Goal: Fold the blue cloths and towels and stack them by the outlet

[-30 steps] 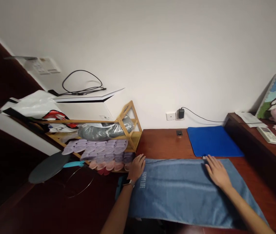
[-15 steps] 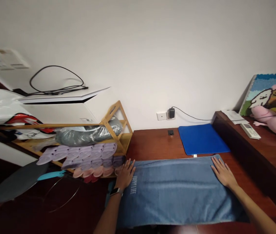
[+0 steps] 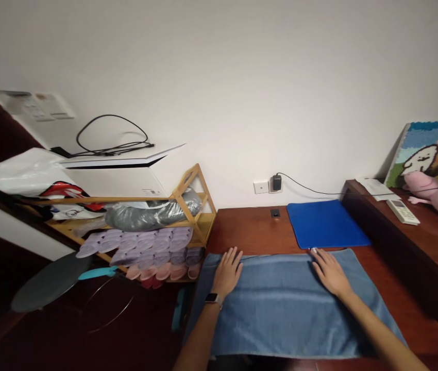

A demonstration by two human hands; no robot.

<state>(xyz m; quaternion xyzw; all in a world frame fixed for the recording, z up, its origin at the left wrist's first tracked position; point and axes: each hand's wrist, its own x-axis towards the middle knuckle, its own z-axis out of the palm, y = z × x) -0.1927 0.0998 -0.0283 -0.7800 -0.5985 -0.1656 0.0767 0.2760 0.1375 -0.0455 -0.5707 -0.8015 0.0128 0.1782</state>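
A blue-grey towel lies spread out on the reddish-brown wooden desk, its near edge reaching the desk's front. Palm down near the towel's far left part rests my left hand, fingers stretched out, a watch on the wrist. My right hand lies flat on the towel's far right part, fingers spread, close to the towel's far edge. Neither hand grips anything. Just beyond the towel is a bright blue mat. The lettering seen earlier on the towel's left side is hidden under my left hand and forearm.
At the left stands a wooden rack with purple and pink slippers and a white box. A black adapter is plugged into the wall. A raised shelf at right bears a remote and a pink plush toy.
Both hands have slid inward over the towel, the left one to the right and the right one to the left, away from its far corners. The view has shifted slightly.
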